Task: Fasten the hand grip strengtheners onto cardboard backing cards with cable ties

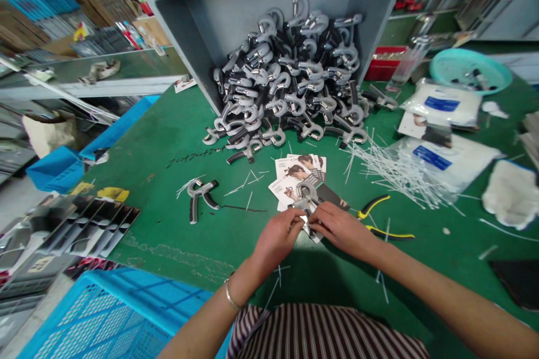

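Close together at the middle of the green table, my left hand [281, 235] and my right hand [339, 225] work at one grey hand grip strengthener [309, 193]. It lies over printed cards [288, 176] that are fanned out on the tabletop. Both hands have fingers and thumb pinched together at its near side. Whatever is between the fingertips is too small and too covered to make out. Just right of my right hand lie pliers [374, 207] with yellow and black handles. A separate hand grip strengthener [201, 197] with black handles rests to the left.
A grey crate [185, 39] tipped on its side spills several hand grip strengtheners [278, 84] onto the table. White cable ties [400, 171] lie scattered at right, by plastic bags [442, 104] and a turquoise bowl [469, 67]. A blue basket [113, 314] stands below the left edge.
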